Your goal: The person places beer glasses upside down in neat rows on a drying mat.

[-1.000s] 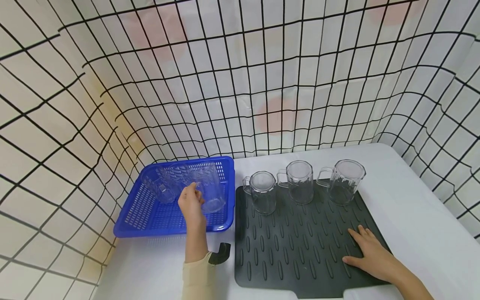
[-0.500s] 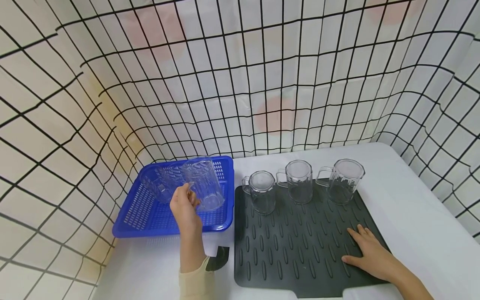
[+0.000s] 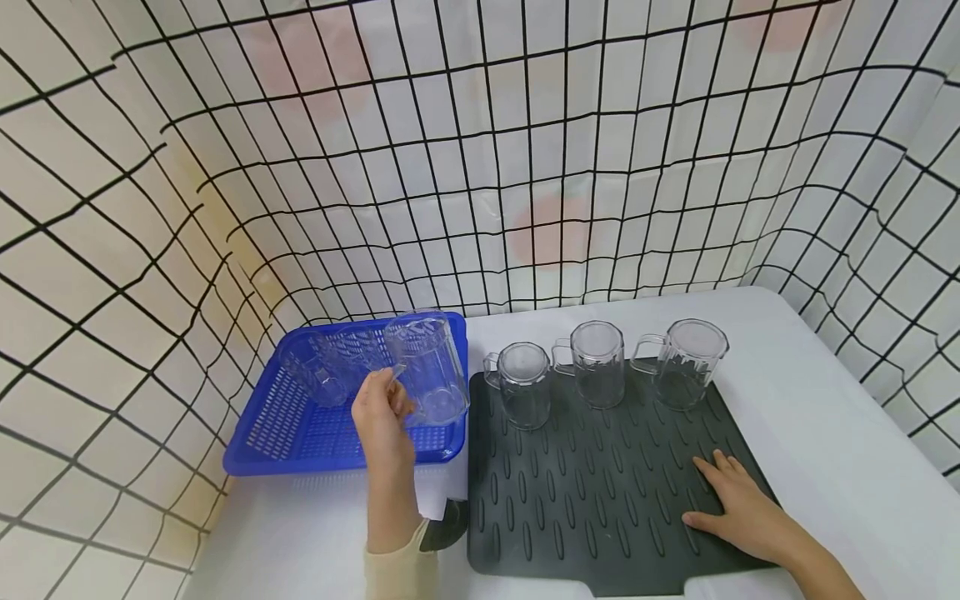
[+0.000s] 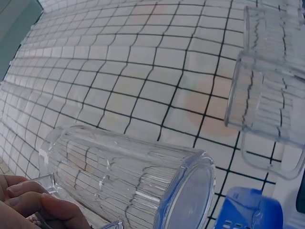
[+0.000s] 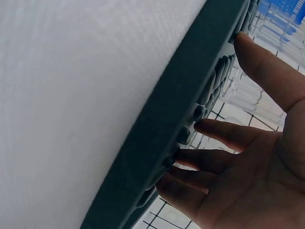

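Note:
My left hand (image 3: 382,408) grips the handle of a clear glass mug (image 3: 431,371), which is tilted over the right side of the blue basket (image 3: 442,447). In the left wrist view the fingers (image 4: 28,198) curl round the handle beside the ribbed mug body (image 4: 119,176). My right hand (image 3: 742,508) rests spread on the right edge of the dark drying mat (image 3: 592,517); in the right wrist view its fingertips (image 5: 202,125) touch the mat's raised ridges. Other glass mugs (image 3: 322,379) lie inside the basket.
Along the mat's back edge stand three upside-down glass mugs, a left one (image 3: 525,387), a middle one (image 3: 598,367) and a right one (image 3: 686,367), handles to the left. Behind the white table (image 3: 825,417) hangs a white cloth with a black grid (image 3: 555,150).
My left hand has lifted the mug up from its place in the basket and shifted it rightward toward the basket's right rim. The right hand has stayed on the mat.

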Demonstrator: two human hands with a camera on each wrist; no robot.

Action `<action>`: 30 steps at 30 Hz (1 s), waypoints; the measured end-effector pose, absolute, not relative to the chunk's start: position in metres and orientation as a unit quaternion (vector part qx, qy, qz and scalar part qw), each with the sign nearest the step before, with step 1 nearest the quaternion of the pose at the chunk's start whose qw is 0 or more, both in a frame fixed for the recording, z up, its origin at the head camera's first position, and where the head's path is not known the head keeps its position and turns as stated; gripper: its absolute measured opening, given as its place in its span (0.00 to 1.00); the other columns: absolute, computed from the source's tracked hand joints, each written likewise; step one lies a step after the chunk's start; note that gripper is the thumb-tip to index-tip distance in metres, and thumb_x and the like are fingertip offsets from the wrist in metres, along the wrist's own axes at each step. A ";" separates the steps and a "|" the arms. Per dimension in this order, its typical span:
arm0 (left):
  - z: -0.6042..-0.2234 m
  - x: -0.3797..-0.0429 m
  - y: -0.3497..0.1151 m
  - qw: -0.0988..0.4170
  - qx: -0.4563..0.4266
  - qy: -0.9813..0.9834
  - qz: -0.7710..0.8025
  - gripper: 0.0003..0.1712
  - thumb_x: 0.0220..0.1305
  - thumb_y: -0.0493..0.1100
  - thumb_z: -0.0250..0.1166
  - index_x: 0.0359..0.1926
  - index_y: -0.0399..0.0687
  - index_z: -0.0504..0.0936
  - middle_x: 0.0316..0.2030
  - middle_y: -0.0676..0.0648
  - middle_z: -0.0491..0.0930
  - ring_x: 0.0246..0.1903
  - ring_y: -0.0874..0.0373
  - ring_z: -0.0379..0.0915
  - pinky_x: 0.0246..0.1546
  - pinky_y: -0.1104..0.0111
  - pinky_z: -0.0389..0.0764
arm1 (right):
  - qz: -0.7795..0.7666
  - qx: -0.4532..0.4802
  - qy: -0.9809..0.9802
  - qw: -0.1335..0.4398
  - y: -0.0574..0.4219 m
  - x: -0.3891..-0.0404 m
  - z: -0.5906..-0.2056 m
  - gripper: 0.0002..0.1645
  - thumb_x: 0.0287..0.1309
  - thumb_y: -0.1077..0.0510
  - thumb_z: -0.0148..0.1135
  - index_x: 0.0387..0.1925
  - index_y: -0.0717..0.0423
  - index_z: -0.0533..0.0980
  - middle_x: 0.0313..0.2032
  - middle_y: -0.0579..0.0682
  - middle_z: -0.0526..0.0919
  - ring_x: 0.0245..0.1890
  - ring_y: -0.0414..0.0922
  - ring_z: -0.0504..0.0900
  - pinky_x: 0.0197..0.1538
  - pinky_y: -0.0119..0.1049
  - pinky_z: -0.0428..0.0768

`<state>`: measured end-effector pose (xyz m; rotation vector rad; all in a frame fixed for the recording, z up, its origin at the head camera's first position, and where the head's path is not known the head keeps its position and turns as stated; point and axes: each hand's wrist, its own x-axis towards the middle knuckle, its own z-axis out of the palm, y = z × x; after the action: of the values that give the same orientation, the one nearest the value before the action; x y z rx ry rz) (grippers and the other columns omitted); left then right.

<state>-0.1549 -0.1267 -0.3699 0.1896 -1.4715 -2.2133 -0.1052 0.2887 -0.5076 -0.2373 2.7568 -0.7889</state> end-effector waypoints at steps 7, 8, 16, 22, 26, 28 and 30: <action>-0.374 -0.152 -0.117 0.222 0.042 -0.544 -0.808 0.21 0.69 0.37 0.50 0.18 0.50 0.60 0.13 0.54 0.55 0.14 0.62 0.49 0.25 0.70 0.62 | -0.279 -0.080 0.947 0.136 0.288 -0.104 -0.508 0.58 0.48 0.40 0.72 0.63 0.80 0.59 0.63 0.87 0.47 0.61 0.84 0.45 0.54 0.78 0.53; -0.374 -0.152 -0.115 0.220 0.039 -0.544 -0.809 0.20 0.69 0.37 0.50 0.18 0.50 0.60 0.13 0.54 0.55 0.14 0.62 0.49 0.24 0.70 0.61 | -0.280 -0.079 0.947 0.136 0.288 -0.104 -0.509 0.58 0.48 0.40 0.72 0.64 0.80 0.59 0.63 0.87 0.47 0.61 0.84 0.45 0.54 0.78 0.52; -0.378 -0.152 -0.102 0.197 0.013 -0.549 -0.812 0.21 0.67 0.36 0.50 0.16 0.50 0.58 0.12 0.55 0.54 0.14 0.63 0.49 0.22 0.71 0.59 | -0.281 -0.076 0.948 0.132 0.288 -0.103 -0.507 0.58 0.48 0.40 0.72 0.64 0.79 0.59 0.63 0.87 0.47 0.62 0.83 0.45 0.55 0.77 0.52; -0.382 -0.150 -0.094 0.181 -0.009 -0.556 -0.811 0.20 0.66 0.36 0.49 0.16 0.49 0.58 0.12 0.54 0.55 0.14 0.64 0.51 0.21 0.72 0.60 | -0.278 -0.075 0.948 0.135 0.288 -0.103 -0.505 0.59 0.48 0.40 0.72 0.64 0.79 0.58 0.63 0.87 0.46 0.62 0.83 0.45 0.55 0.77 0.52; -0.386 -0.149 -0.088 0.166 -0.026 -0.558 -0.813 0.20 0.66 0.36 0.49 0.16 0.48 0.59 0.11 0.54 0.55 0.13 0.64 0.50 0.19 0.72 0.58 | -0.274 -0.074 0.949 0.136 0.288 -0.103 -0.505 0.59 0.48 0.39 0.72 0.64 0.79 0.59 0.63 0.87 0.47 0.62 0.83 0.45 0.55 0.77 0.52; -0.387 -0.149 -0.085 0.157 -0.035 -0.554 -0.817 0.20 0.66 0.35 0.49 0.16 0.48 0.59 0.11 0.54 0.55 0.12 0.64 0.49 0.18 0.71 0.56 | -0.275 -0.074 0.949 0.137 0.288 -0.103 -0.506 0.59 0.48 0.39 0.72 0.64 0.79 0.59 0.63 0.87 0.46 0.62 0.83 0.45 0.55 0.77 0.52; -0.388 -0.149 -0.082 0.148 -0.042 -0.551 -0.820 0.20 0.66 0.36 0.49 0.16 0.47 0.58 0.11 0.54 0.54 0.12 0.63 0.48 0.19 0.70 0.54 | -0.274 -0.074 0.949 0.136 0.287 -0.103 -0.506 0.59 0.48 0.39 0.72 0.64 0.79 0.59 0.63 0.87 0.46 0.62 0.83 0.45 0.55 0.77 0.52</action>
<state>-0.1492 -0.0818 -0.3877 -0.1203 -1.5844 -2.3592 -0.1029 0.2873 -0.5058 -0.2150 2.7491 -0.7936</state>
